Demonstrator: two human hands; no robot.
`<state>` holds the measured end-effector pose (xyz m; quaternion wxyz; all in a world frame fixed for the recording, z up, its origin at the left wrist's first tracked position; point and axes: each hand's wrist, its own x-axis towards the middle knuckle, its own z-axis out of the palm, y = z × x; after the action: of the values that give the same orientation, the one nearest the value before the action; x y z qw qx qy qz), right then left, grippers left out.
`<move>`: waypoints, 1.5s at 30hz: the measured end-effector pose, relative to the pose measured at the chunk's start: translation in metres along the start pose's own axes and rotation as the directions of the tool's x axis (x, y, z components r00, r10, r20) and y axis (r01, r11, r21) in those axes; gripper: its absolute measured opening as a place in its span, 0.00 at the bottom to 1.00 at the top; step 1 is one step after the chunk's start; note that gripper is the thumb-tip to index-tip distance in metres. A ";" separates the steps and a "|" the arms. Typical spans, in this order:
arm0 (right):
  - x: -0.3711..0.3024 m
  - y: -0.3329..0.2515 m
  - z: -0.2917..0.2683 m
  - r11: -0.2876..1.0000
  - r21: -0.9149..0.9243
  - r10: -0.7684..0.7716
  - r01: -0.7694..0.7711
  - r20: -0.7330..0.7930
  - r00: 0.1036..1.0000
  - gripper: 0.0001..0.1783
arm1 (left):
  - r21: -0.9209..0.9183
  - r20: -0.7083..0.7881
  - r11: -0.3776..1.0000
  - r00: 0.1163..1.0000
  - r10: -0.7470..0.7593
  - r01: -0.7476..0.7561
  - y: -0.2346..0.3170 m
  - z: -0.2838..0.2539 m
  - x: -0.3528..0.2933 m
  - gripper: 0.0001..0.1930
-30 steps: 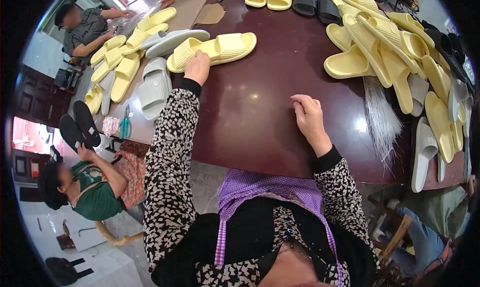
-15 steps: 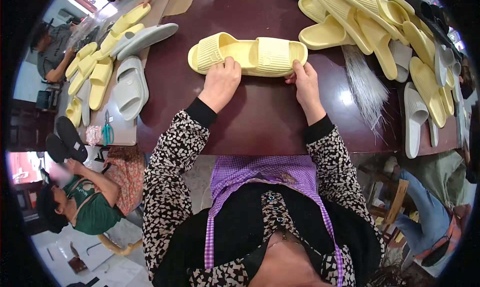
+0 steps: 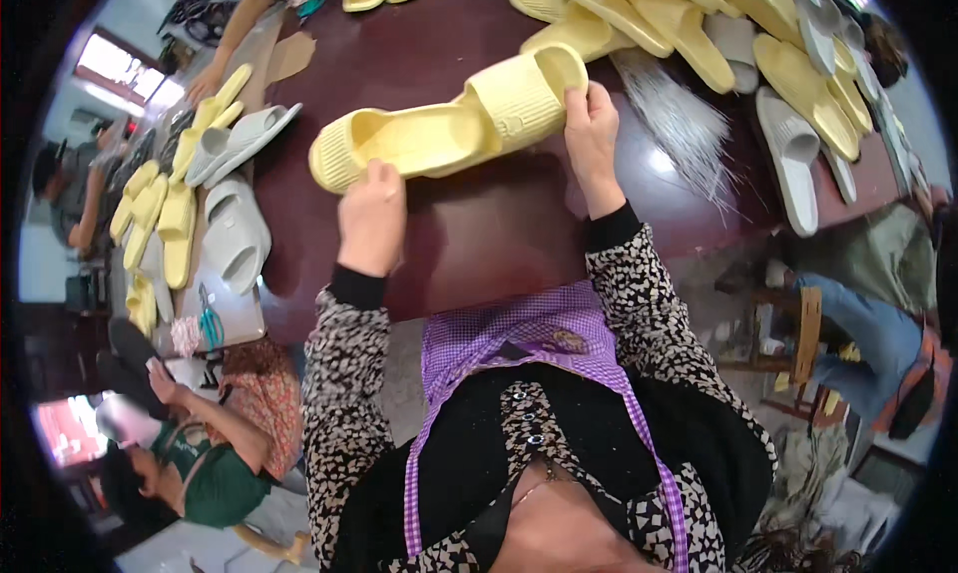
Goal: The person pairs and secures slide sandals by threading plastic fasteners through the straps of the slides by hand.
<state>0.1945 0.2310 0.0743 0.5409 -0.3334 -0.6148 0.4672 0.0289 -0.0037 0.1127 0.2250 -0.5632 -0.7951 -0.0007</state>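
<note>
A pair of yellow slide slippers (image 3: 424,139), nested together with toes at opposite ends, hangs tilted over the dark red table (image 3: 469,244), its right end higher. At the lower left end, my left hand (image 3: 372,214) pinches the edge between thumb and fingers. My right hand (image 3: 592,129) grips the raised right end, thumb on the near side and the other fingers partly hidden behind it. A bundle of thin clear strips (image 3: 679,124) lies just beyond my right hand.
Yellow and grey slippers heap at the back right (image 3: 679,24); more line the left (image 3: 176,224). Teal-handled scissors (image 3: 210,323) lie near a pinkish-white bundle (image 3: 186,335). A co-worker in green (image 3: 225,488) holds black slippers at the lower left; another person's arm (image 3: 235,34) reaches in.
Both hands have lifted the yellow pair, its right end tilting up and its left end moving left and down. The whole view has turned and shifted.
</note>
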 end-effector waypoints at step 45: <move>0.049 0.080 -0.253 0.548 -0.833 -0.283 0.073 -0.103 0.953 0.13 | -0.651 -0.206 0.736 0.977 0.062 -0.184 0.050 0.076 -0.020 0.13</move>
<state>0.4242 0.3573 0.0115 0.4346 -0.5323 -0.7260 0.0291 0.0514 0.0163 0.0246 0.0754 -0.6555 -0.6809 -0.3176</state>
